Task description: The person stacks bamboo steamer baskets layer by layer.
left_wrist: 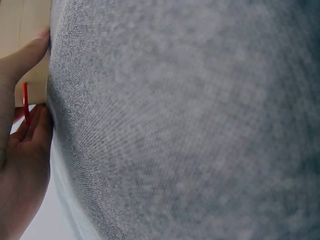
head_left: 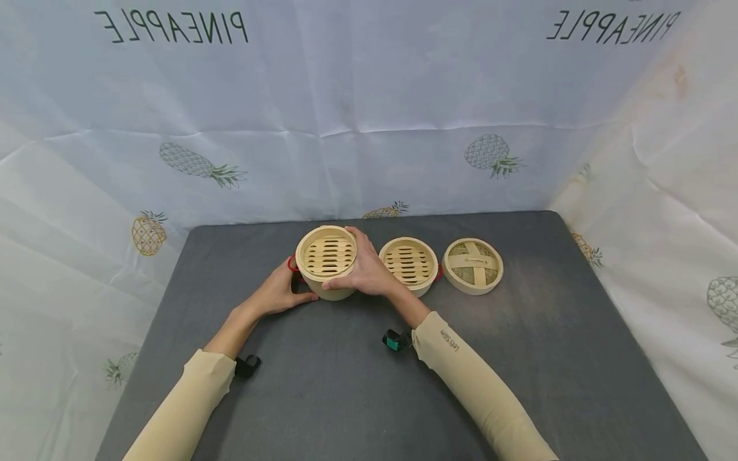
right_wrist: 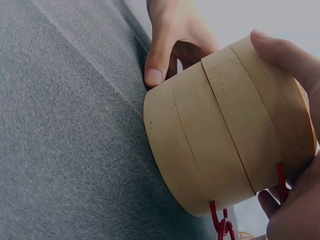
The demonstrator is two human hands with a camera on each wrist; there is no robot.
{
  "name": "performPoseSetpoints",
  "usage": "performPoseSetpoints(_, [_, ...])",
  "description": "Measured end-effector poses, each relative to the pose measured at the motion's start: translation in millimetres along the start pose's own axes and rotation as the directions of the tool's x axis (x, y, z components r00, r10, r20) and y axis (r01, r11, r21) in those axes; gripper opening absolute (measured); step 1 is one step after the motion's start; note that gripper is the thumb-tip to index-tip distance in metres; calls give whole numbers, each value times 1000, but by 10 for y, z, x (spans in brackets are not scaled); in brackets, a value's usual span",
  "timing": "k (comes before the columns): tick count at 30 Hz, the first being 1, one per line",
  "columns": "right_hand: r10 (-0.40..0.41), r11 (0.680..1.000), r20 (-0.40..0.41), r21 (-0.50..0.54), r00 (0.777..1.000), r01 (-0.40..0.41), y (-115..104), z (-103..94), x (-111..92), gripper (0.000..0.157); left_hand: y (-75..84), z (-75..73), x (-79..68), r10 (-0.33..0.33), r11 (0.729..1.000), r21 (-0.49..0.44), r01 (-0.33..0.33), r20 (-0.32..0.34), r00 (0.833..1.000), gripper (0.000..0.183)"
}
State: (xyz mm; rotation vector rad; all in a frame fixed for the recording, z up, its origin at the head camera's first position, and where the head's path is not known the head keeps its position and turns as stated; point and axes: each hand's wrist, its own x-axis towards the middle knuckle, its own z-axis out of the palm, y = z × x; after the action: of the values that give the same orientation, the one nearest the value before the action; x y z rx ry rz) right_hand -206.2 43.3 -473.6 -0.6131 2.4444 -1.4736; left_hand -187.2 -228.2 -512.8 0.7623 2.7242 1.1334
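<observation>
We see two bamboo steamers, one on top of the other, near the far edge of the grey counter (head_left: 323, 390), to the left of its middle. The right hand (head_left: 369, 269) has its grip on the upper steamer (head_left: 328, 255), with the thumb at the near side of the wall and the fingers at the far side. The left hand (head_left: 279, 292) holds the lower steamer (right_wrist: 175, 145) from the left; its thumb presses low on the wall, close to the counter, so this grip is also around its object. In the right wrist view we notice a dark seam between the two walls, and a red loop (right_wrist: 281, 182) on the upper wall.

To the right of this stack stands a third steamer (head_left: 407, 262), with its slats facing up. Just beside it lies a round lid (head_left: 473, 262), with two crossed bands on its top. Both arms wear beige sleeves (head_left: 478, 384). Behind the counter we see a pale curtain (head_left: 346, 83) with printed pineapples.
</observation>
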Motion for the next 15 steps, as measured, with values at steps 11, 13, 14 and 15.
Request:
performPoseSetpoints(11, [-31,999,5,-10,1000,31,3,-21,-14,134,-5,16,0,-1,1000,13,1,-4,1000,96])
performPoseSetpoints(13, [-34,999,4,-10,999,34,5,-27,-18,135,-3,18,4,-3,1000,6,3,0,1000,96])
performPoseSetpoints(14, [-37,999,4,-9,999,37,8,-32,-19,136,-3,19,6,-4,1000,1,4,2,1000,96])
performPoseSetpoints(15, [-39,999,3,-8,999,39,8,-38,-21,136,-2,20,8,-5,1000,-4,5,4,1000,95])
